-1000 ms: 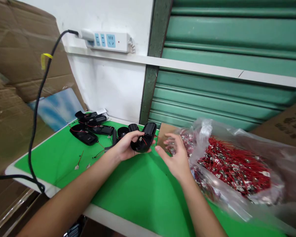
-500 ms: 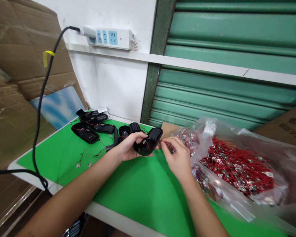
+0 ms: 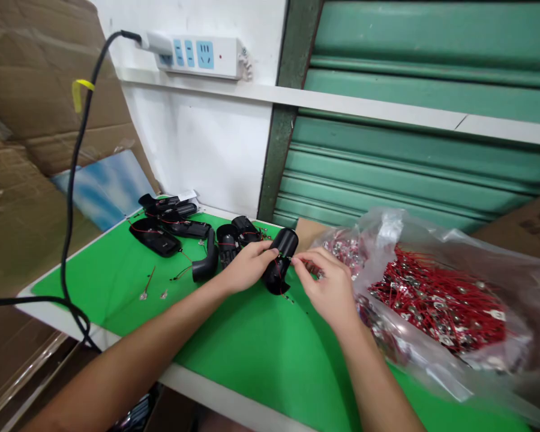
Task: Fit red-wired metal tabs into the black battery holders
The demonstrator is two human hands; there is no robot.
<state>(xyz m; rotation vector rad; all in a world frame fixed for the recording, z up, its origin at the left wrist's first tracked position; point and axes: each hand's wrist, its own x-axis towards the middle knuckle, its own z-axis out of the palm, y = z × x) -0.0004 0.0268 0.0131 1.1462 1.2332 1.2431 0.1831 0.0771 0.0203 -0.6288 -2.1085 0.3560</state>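
Note:
My left hand (image 3: 251, 265) grips a curved black plastic housing (image 3: 284, 241) near the middle of the green mat (image 3: 252, 354). A thin red wire shows inside the housing's hollow side. At the housing's right edge, the thumb and fingers of my right hand (image 3: 326, 282) are pinched together on a small part with a metallic glint, too small to name. Close behind my left hand lie more black housings (image 3: 228, 243) with red wires. A tiny wired piece (image 3: 288, 298) shows just below the held housing.
On the right, a clear plastic bag (image 3: 387, 234) holds many red-wired metal contacts (image 3: 441, 300). Several black housings (image 3: 155, 237) lie at the back left. Loose wired contacts (image 3: 144, 294) rest on the mat. A black cable (image 3: 74, 174) hangs from the power strip (image 3: 227, 57).
My left hand has turned the housing to a more upright angle, its rounded back now showing at the top. My right hand stays pinched beside its edge.

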